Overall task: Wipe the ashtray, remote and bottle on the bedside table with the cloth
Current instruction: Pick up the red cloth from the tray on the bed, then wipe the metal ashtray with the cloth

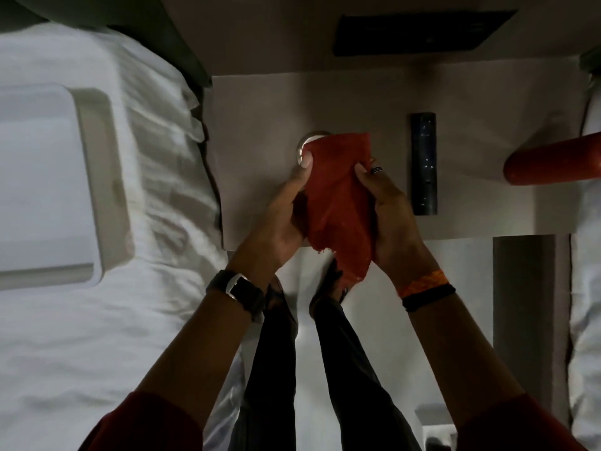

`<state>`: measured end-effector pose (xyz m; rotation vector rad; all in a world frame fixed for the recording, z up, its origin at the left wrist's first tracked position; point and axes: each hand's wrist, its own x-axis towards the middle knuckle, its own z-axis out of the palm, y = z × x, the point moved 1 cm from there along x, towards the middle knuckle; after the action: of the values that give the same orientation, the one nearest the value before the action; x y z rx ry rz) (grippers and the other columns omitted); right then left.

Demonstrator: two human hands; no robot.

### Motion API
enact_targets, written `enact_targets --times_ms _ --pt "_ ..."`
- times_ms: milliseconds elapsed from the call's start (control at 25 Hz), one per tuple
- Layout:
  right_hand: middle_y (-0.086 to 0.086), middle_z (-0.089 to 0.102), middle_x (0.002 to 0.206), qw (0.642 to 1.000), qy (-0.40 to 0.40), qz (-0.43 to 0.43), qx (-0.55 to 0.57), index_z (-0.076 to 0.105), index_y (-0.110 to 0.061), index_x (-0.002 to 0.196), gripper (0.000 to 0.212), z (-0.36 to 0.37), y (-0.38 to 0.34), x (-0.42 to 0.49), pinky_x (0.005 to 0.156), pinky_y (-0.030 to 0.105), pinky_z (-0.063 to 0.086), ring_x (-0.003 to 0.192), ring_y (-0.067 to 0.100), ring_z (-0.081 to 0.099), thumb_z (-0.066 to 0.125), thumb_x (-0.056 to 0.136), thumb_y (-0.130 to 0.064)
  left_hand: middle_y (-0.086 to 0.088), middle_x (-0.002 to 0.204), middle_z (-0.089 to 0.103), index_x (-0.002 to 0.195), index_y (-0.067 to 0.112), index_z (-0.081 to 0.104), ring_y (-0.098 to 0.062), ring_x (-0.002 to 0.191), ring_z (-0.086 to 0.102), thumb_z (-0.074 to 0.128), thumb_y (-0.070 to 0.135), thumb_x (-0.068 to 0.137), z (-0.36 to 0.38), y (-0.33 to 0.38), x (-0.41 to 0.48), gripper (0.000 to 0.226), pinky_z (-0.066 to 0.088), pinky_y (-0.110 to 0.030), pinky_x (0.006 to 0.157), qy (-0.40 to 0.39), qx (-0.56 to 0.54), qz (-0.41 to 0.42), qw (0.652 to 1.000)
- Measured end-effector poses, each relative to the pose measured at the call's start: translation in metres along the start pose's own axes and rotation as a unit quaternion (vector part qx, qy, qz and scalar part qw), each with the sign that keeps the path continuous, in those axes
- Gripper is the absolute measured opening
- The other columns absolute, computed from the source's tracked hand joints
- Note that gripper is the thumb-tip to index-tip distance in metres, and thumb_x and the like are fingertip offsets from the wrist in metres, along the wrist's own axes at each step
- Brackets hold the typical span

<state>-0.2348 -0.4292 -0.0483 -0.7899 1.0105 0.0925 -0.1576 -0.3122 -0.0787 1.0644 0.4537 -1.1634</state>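
A bed point(156, 196) with rumpled white sheets filled the left side, and a white tray point(94, 190) lay flat on it. Just right of the bed stood the bedside table point(260, 105), its pale top dimly lit, set against a wall that carried a dark panel point(422, 32). Over the table's front half the left hand point(286, 206) gripped the left edge of the red cloth point(338, 196), thumb pressed on top. The cloth covered most of the ashtray point(305, 144); only a curved sliver of rim showed at the thumb, so whether it rested on the table or was lifted could not be told. The right hand point(390, 216), a ring on one finger, clutched the cloth's right side, fingers curled into the fabric. Right of the hands the dark remote point(423, 164) lay lengthwise on the table. Farther right the orange bottle point(553, 161) lay on its side at the table's edge. Below, pale floor point(305, 353) showed between the person's dark trouser legs.
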Motion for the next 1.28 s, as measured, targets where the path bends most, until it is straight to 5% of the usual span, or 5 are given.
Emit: enact_targets --times_ms 320,680,920,1160,1280 --pt "0.002 0.066 0.125 0.986 -0.008 -0.113 -0.122 0.056 -0.012 0.127 0.026 -0.037 -0.001 0.043 0.093 0.042 0.059 0.112 0.016 0.067 0.051 0.102 -0.015 0.012 0.096 0.079 0.108 0.030 0.070 -0.006 0.093 0.075 0.046 0.022 0.107 0.013 -0.011 0.019 0.025 0.060 -0.021 0.072 0.068 0.169 0.210 0.961" --pt "-0.001 0.073 0.119 0.976 -0.108 -0.142 -0.122 0.066 -0.022 0.119 0.030 -0.060 -0.010 0.074 0.094 0.036 0.061 0.113 0.018 0.071 0.066 0.092 -0.009 0.004 0.100 0.077 0.117 0.011 0.067 -0.013 0.096 0.073 0.043 0.026 0.108 0.013 0.009 0.054 0.030 0.061 -0.026 0.078 0.028 0.228 0.187 0.955" --pt "-0.011 0.062 0.097 0.954 0.153 -0.211 -0.146 0.052 -0.032 0.102 0.027 -0.080 0.003 0.119 0.077 0.037 0.064 0.080 0.001 0.067 0.060 0.089 -0.009 -0.016 0.127 0.062 0.128 0.005 0.061 -0.034 0.123 0.053 0.076 0.027 0.086 -0.034 0.006 0.122 0.050 0.040 -0.038 0.104 0.150 0.665 0.255 0.686" --pt "0.013 0.043 0.157 0.719 0.068 -0.320 -0.613 0.035 -0.011 0.153 0.060 -0.048 0.046 0.172 0.118 0.047 0.035 0.146 0.029 0.041 0.052 0.095 -0.019 -0.012 0.154 0.042 0.149 0.009 0.039 -0.035 0.140 0.039 0.087 0.051 0.063 -0.053 0.007 0.168 0.107 0.038 -0.048 0.113 0.043 0.747 0.257 0.611" --pt "0.014 0.021 0.166 0.706 0.040 -0.323 -0.629 0.025 -0.007 0.156 0.061 -0.048 0.093 0.153 0.129 0.051 0.010 0.156 0.033 0.013 0.048 0.100 -0.012 -0.013 0.149 0.049 0.146 0.008 0.044 -0.034 0.136 0.044 0.083 0.050 0.069 -0.059 0.007 0.176 0.097 0.041 -0.047 0.111 0.052 0.743 0.282 0.605"
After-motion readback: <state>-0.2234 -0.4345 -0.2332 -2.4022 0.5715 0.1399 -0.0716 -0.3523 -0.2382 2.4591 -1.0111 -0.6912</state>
